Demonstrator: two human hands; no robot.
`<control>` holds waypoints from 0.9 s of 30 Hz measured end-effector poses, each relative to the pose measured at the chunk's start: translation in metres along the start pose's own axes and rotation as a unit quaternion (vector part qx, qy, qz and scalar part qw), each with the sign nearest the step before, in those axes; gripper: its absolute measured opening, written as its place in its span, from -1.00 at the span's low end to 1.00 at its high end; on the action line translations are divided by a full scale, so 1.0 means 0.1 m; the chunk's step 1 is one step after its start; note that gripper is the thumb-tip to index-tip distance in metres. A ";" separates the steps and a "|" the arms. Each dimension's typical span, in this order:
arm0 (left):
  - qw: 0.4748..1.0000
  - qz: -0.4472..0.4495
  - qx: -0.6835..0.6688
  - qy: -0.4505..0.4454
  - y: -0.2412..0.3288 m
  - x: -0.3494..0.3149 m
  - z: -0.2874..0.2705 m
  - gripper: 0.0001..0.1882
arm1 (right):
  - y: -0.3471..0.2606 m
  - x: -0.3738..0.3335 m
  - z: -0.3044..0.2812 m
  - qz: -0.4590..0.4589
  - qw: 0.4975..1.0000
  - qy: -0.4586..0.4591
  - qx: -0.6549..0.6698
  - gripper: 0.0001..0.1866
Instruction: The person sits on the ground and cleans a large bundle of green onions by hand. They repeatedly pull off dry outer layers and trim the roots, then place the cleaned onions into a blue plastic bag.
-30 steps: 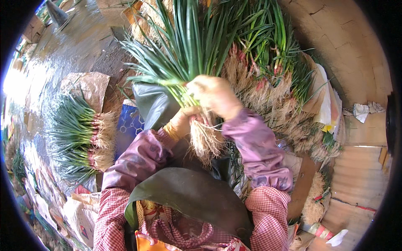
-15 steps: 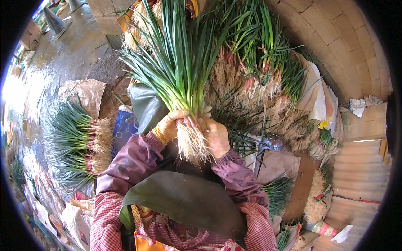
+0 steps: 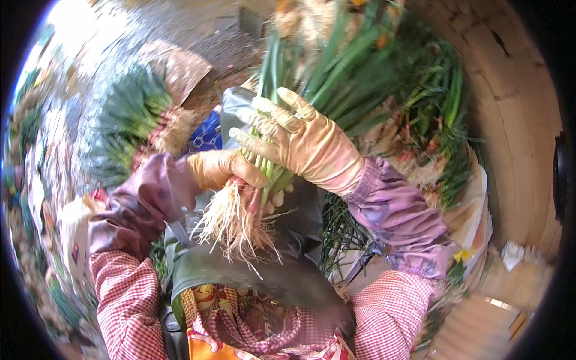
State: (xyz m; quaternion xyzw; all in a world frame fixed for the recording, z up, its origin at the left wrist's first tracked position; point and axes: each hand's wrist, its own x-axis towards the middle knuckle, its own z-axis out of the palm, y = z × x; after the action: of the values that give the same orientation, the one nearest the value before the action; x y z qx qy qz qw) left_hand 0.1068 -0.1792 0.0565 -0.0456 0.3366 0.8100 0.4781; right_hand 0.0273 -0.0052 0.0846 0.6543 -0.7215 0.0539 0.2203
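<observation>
"Where was the bunch of green onions (image 3: pixel 277 178)?"

"Before the person's chest, slanting, its roots (image 3: pixel 234 216) dangling over the dark apron (image 3: pixel 300 228)."

"And the hands?"

"The left hand (image 3: pixel 225 170) was closed round the bunch just above the roots. The right hand (image 3: pixel 321 141) had its fingers spread wide across the stalks, hiding part of them. Whether its thumb pressed down, I couldn't tell."

"Could you follow the leaves?"

"Hardly. They were blurred against the heap (image 3: pixel 441 108) beyond, and the topmost greenery was cut off from my sight."

"Any room to move?"

"Between the forearms, a broad gap over the apron. On the right, the heap stood near the sleeve, with the brick wall (image 3: pixel 504 108) behind. On the left, the other sleeve (image 3: pixel 144 192) partly covered a row of bunches (image 3: pixel 126 120)."
</observation>
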 end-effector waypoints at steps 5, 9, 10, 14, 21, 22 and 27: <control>0.961 -0.062 0.267 0.044 0.15 -0.55 -0.05 -0.64 | -0.16 0.47 0.14 -0.143 0.989 0.021 0.017 -0.60; 0.942 -0.061 0.323 -0.073 0.07 -0.63 -0.32 -0.70 | -0.23 0.62 0.34 -0.174 0.978 0.099 0.053 -0.64; 0.956 -0.038 0.283 -0.075 -0.04 -0.73 -0.38 -0.70 | -0.30 0.70 0.34 -0.183 0.975 0.096 0.075 -0.64; 0.996 0.078 -0.037 -0.029 -0.52 -1.24 -0.47 -0.58 | -0.50 0.99 0.39 -0.217 0.963 0.084 0.136 -0.71; 0.949 0.106 -0.116 0.275 -2.74 -2.57 -1.16 -0.61 | -0.51 1.12 0.51 -0.242 0.966 -0.024 0.090 -0.81; 0.936 0.023 -0.006 0.351 -2.90 -2.68 -1.15 -0.61 | -0.53 1.17 0.53 -0.248 0.964 -0.042 0.081 -0.84; 0.723 0.016 0.348 0.597 -2.89 -2.98 -1.13 -0.56 | -0.63 1.32 0.51 -0.260 0.954 -0.147 0.019 -0.68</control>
State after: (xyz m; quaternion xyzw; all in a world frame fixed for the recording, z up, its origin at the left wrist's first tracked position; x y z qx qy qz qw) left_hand 0.4725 -0.3759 -0.0576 -0.3449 0.8111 0.4489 0.1469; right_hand 0.0695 -0.1547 0.0767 0.8239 -0.5499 -0.0881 0.1052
